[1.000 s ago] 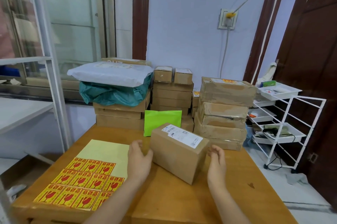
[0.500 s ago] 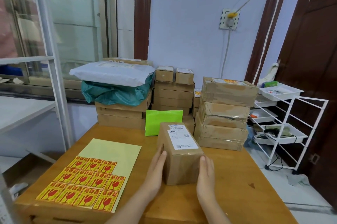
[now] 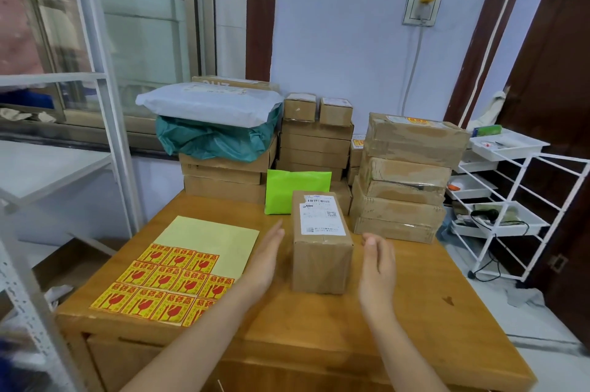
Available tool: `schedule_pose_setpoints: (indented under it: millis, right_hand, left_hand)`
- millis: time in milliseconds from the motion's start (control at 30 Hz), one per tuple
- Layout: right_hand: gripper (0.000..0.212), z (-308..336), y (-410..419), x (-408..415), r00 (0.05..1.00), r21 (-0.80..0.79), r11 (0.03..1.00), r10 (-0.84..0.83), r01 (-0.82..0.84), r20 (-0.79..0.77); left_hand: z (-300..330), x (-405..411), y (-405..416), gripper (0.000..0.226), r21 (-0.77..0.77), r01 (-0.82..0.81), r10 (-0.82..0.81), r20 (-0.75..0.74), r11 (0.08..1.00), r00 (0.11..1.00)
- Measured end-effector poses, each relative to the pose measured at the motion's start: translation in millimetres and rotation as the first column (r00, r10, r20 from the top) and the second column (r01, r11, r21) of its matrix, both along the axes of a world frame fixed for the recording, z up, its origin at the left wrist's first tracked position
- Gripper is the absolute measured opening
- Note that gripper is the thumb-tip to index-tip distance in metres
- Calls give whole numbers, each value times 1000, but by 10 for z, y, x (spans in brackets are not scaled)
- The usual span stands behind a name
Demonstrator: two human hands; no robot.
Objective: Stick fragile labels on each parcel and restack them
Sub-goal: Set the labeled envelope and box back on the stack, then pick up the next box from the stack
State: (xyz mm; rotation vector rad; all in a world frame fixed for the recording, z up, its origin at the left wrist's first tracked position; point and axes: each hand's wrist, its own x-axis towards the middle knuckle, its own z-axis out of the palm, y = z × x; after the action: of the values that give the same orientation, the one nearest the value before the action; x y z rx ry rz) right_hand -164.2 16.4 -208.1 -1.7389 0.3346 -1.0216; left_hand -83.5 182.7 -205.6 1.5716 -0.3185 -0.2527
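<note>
Head view: a wooden table with an orange-brown top (image 3: 319,327) fills the lower frame, pushed toward a pale blue wall (image 3: 335,24) with a white socket plate (image 3: 419,5) and a cable running down from it. A dark brown door (image 3: 558,72) stands at the right, and a glazed window with a white metal frame (image 3: 95,40) at the left.

Centre of the table, a brown cardboard parcel with a white shipping label on top (image 3: 321,241) stands on the wood. The left hand (image 3: 265,259) is just beside its left face, fingers straight and released, not touching. The right hand (image 3: 376,267) hovers just off the right face, fingers relaxed, holding nothing.

To the left lies a pale yellow backing sheet of red-and-yellow fragile stickers (image 3: 178,273), flat, near the table's front left edge.

Behind the parcel leans a bright green flat mailer (image 3: 295,190). Further back, stacks of brown cardboard boxes (image 3: 405,177) line the wall side; on the left stack sit a teal plastic bag (image 3: 214,141) and a white poly mailer (image 3: 207,104). Off the table's right side stands a white wire trolley with trays (image 3: 504,200).
</note>
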Motion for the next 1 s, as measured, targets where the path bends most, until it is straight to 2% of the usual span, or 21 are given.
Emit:
schedule_pose_setpoints:
  millis: [100,167,233,333,433,500,533,667,800,1000]
  right_hand:
    - [32,269,58,-6,998,-189,981,-27,37,53]
    - [32,421,175,8,995,-298,954,17,14,101]
    - [33,523,355,46,990,-372,924,126,-91,71]
    - [37,554,698,139,947,-478,823,313,-306,-67]
    - [33,472,1031,250,867,-578,652,428,-491,-255]
    - [24,366,1206,345,792,-559,560,443,-611,-421]
    - [23,304,1271,402,760,-530,545,433,-649,-485]
    - [32,80,1419,674,700,-407,607,382,-683,-604]
    - [42,-110,1531,920,664,-325,682,315,-655,-678]
    - [43,-253,1655,1059,669,-363,716,194,-597,-717]
  left_hand:
    - [86,60,245,41,76,-99,84,175,992,981]
    - [82,147,454,38,181,-159,99,298,971,949]
    - [52,229,670,35,283,-223,102,387,933,917]
    - [-2,351,975,35,434,-319,99,458,842,883]
    - [-93,498,1212,38,603,-345,44,456,719,889]
    - [-170,557,1322,40,676,-327,3,433,661,901]
    - [-216,568,1363,40,698,-322,-9,426,640,905]
    - [-377,564,1453,40,746,-322,-42,424,583,905]
    - [-388,569,1485,40,725,-330,-10,420,605,907]
    - [-407,578,1491,38,708,-332,-17,437,623,899]
